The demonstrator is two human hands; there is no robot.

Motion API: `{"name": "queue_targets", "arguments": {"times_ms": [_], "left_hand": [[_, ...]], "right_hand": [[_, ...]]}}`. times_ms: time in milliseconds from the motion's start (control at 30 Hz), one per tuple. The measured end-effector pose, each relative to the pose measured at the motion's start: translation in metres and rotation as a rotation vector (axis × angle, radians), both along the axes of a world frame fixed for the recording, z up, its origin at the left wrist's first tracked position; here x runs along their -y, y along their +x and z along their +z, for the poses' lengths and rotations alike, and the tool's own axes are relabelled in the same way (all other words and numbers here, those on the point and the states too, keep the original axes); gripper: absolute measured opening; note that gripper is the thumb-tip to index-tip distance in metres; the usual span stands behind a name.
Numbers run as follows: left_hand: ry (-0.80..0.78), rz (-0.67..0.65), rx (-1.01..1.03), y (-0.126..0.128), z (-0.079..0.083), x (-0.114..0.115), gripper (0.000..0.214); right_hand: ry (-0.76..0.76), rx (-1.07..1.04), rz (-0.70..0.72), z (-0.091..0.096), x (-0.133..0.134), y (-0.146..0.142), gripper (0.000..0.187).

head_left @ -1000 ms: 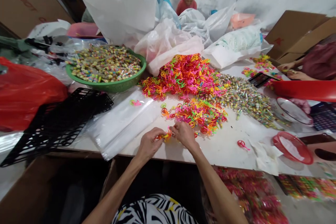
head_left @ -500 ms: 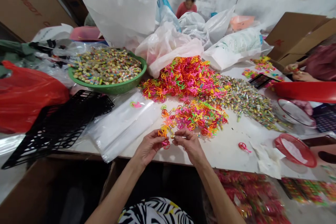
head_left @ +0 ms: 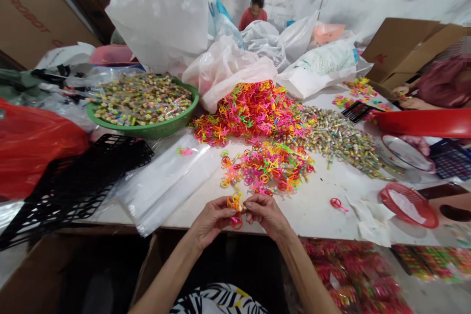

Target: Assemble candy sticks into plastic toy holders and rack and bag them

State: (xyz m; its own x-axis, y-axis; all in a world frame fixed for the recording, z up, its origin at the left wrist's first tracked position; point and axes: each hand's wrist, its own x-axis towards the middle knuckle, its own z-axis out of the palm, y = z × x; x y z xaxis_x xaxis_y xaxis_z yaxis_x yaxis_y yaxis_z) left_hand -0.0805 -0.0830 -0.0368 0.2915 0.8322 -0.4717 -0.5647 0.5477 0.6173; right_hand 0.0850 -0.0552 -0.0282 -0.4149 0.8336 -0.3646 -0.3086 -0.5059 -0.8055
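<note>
The left hand (head_left: 210, 222) is gripping plastic trinkets (head_left: 234, 201); the right hand (head_left: 270, 215), its grip unclear, is seemingly adjusting them. Continuing is probably calling for steadiness.

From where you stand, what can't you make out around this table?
Head view: how many plastic pieces the left hand holds; it covers part.
Head view: whether the right hand grips anything; its fingers block the view.
Head view: the bottom of the green basin; wrapped pieces bury it.
Head view: the whole red bag; left edge crops it.
</note>
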Motion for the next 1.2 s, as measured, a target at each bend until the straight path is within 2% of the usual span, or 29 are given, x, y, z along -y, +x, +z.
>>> {"name": "queue_targets", "arguments": {"times_ms": [67, 233, 533, 633, 767, 867, 933, 1000, 1067, 1133, 1200], "left_hand": [[0.007, -0.020, 0.012, 0.003, -0.002, 0.002, 0.024], [-0.014, 0.078, 0.020, 0.009, -0.002, -0.002, 0.022], [0.007, -0.025, -0.056, 0.011, 0.006, -0.001, 0.021], [-0.012, -0.051, -0.098, 0.011, 0.005, 0.000, 0.023], [0.054, 0.048, -0.270, 0.018, 0.003, -0.004, 0.025], [0.142, 0.074, -0.381, 0.025, 0.003, -0.014, 0.032], [0.281, 0.112, -0.554, 0.026, 0.002, -0.022, 0.041], [0.507, 0.201, -0.883, 0.024, -0.004, -0.028, 0.052], [0.719, 0.217, -1.238, 0.021, -0.016, -0.032, 0.060], [0.842, 0.139, -1.491, 0.020, -0.032, -0.036, 0.065], [0.906, 0.036, -1.620, 0.024, -0.047, -0.045, 0.065]], "right_hand": [[0.010, 0.010, 0.004, 0.002, 0.001, 0.002, 0.021], [0.037, 0.028, -0.098, 0.002, 0.001, 0.007, 0.020], [0.048, 0.050, -0.080, 0.000, 0.007, 0.009, 0.020], [0.153, 0.134, -0.149, 0.002, 0.013, 0.007, 0.018], [0.330, 0.370, -0.225, 0.005, 0.015, 0.001, 0.011], [0.404, 0.478, -0.216, 0.010, 0.004, 0.006, 0.014], [0.575, 0.669, -0.260, 0.013, -0.004, 0.018, 0.019], [0.845, 0.977, -0.369, 0.013, -0.009, 0.033, 0.030], [1.063, 1.256, -0.402, 0.007, -0.008, 0.045, 0.045], [1.199, 1.439, -0.306, -0.007, -0.004, 0.051, 0.055], [1.283, 1.546, -0.185, -0.026, -0.004, 0.050, 0.060]]}}
